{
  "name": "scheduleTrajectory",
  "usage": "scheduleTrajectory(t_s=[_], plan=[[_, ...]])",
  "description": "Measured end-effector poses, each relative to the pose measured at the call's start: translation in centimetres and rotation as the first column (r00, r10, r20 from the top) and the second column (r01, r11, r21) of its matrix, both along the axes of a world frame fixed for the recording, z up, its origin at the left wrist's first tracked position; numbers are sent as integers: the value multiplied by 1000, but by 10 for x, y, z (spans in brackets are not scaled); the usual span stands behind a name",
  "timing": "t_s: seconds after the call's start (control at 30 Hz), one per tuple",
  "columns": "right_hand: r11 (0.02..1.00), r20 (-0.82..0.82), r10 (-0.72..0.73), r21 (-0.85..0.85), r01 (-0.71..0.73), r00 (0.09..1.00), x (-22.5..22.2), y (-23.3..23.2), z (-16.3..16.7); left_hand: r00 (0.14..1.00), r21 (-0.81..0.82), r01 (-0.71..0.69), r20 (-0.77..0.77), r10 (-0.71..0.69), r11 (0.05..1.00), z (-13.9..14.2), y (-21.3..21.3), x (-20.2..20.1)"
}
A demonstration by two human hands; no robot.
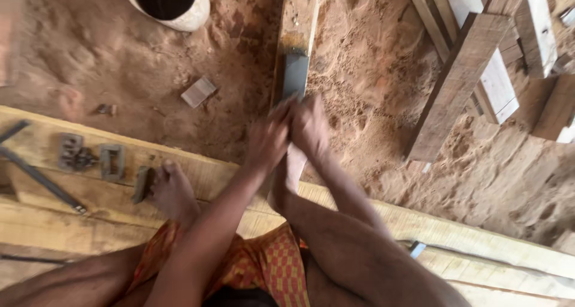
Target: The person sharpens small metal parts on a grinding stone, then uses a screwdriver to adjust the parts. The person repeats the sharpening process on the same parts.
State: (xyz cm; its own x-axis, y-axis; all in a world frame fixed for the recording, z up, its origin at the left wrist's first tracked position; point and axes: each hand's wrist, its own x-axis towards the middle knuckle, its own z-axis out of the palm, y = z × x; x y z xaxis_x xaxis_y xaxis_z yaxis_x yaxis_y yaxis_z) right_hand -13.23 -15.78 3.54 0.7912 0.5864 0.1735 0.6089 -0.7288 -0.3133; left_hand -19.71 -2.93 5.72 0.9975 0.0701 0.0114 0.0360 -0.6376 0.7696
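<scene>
Under my two hands, a dark, matt grey sharpening stone [295, 74] sits on a rough, weathered wooden beam [300, 13]; pale, rough-sawn planks [54, 190] near me carry dull, rusted metal parts [112, 162]; far right, coarse stacked timber [458, 82].

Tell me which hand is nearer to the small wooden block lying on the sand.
Left. The left hand is on the block's side, lower right of it; the right hand lies just beyond, farther right. Both press together below the dark stone.
</scene>
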Motion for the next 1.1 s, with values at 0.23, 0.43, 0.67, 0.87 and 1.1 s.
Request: scheduleTrajectory(t_s=[0.23,0.43,0.67,0.87,1.1], plan=[[1000,-44,-18,5,18,999,67,-20,-31,998,326,-26,63,5,945,-52,-19,57],[995,-26,-53,87,55,998,60,-33,-22,995,-111,24,99,-13,994,-20,-18,56],[994,-283,-49,81,75,958,16,-23,-43,994,281,70,58,-90,957,-48,-11,4],[983,14,-165,88,163,986,75,-15,-26,998,46,64,17,-65,997,-39,-6,80],[994,-176,-107,9,111,978,-24,-20,-6,965,289,-105,262,27,952,-48,-27,-31]])
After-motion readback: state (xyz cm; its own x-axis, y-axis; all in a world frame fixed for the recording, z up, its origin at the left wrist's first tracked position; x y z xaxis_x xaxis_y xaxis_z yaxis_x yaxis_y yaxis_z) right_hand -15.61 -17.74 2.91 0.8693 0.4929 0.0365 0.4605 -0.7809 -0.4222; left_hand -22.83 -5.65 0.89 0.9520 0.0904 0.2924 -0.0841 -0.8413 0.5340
